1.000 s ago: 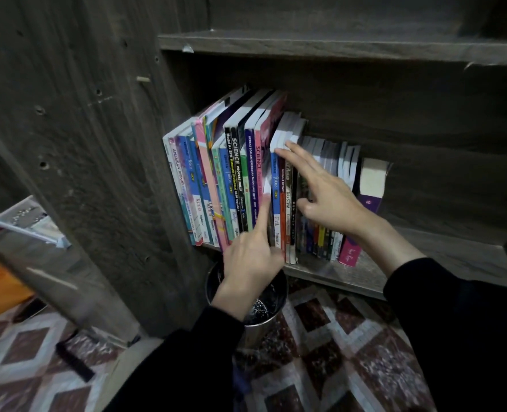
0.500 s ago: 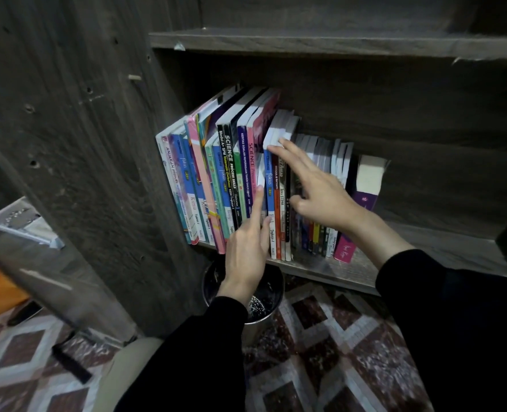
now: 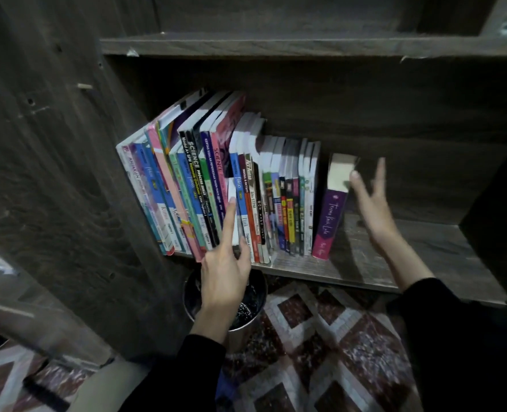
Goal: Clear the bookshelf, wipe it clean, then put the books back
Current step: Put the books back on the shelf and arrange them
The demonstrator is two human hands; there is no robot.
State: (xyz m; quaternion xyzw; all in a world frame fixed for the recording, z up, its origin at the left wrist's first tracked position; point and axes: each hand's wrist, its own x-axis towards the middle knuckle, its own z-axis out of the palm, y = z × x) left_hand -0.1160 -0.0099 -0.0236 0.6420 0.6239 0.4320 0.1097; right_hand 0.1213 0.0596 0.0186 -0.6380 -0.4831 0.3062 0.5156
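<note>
The left hand (image 3: 225, 263) is loose, one straight finger touching the books (image 3: 204, 185) just above it. The right hand (image 3: 374, 203) holds nothing, fingers spread beside the purple book (image 3: 328, 221). All stand on the shelf (image 3: 395, 263). Best to squeeze a small bunch from both sides, so none tip.

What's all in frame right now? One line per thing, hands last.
bookshelf: one, dark wood, fills the upper view
row of books: many, exact count unclear, mixed colours, left part of the shelf board, leaning left
purple book: one, purple and pink spine, stands apart at the row's right end
metal bin: one, silver, on the floor below the shelf's front edge
floor: maroon and white diamond pattern, bottom of view
left hand: black sleeve, index finger straight on a spine in the row
right hand: black sleeve, fingers spread, beside the purple book's top
</note>
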